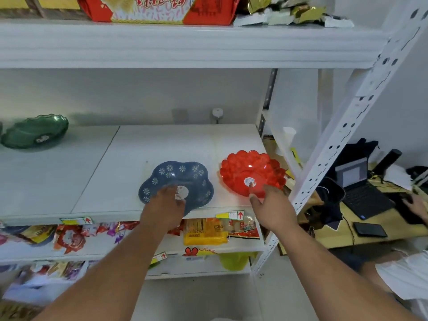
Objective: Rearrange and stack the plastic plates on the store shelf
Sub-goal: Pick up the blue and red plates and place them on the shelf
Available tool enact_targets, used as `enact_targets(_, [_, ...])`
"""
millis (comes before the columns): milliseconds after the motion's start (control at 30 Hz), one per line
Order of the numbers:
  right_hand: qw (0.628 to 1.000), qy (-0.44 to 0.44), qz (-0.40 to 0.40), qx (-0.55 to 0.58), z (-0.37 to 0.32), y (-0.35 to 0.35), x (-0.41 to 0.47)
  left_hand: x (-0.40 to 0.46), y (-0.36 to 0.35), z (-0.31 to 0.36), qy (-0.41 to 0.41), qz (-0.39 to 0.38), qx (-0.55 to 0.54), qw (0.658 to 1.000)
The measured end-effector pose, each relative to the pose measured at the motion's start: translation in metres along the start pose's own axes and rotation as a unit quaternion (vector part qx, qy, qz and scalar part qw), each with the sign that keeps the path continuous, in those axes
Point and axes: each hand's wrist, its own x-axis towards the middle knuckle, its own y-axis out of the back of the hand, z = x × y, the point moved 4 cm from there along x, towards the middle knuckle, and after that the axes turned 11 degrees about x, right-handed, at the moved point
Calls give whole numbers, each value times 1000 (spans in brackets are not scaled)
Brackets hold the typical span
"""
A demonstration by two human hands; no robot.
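- Blue plastic plate, flower-patterned, is sitting at the front edge of the middle shelf; the left hand is lying over its near rim, fingers spread, not yet closing.
- Red plate is lying just beside it; the right hand is reaching its near rim, fingers loose and parted.
- Green plate is resting well apart, far left.
- Step in hand, seemingly: taking hold of both plates. Next: pinching a rim, lifting one onto the other.

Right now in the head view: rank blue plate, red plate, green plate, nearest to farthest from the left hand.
1. blue plate: under the left hand, at the shelf's front edge.
2. red plate: to the right, by the right hand.
3. green plate: far left, toward the back of the shelf.
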Motion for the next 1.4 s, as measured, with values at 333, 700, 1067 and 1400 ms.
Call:
enact_targets(333, [812,-352,22,464,54,-28,22,-15,-26,-20,315,36,-373,872])
enact_targets(700, [754,-390,3,529,56,-35,39,-11,-59,-14,380,-30,-595,708])
enact_targets(1067, [775,-349,-19,526,36,-44,38,-27,-42,-31,372,42,-645,666])
enact_targets(1400, [787,-319,-96,519,-29,-83,21,-86,-5,-90,416,116,-620,655])
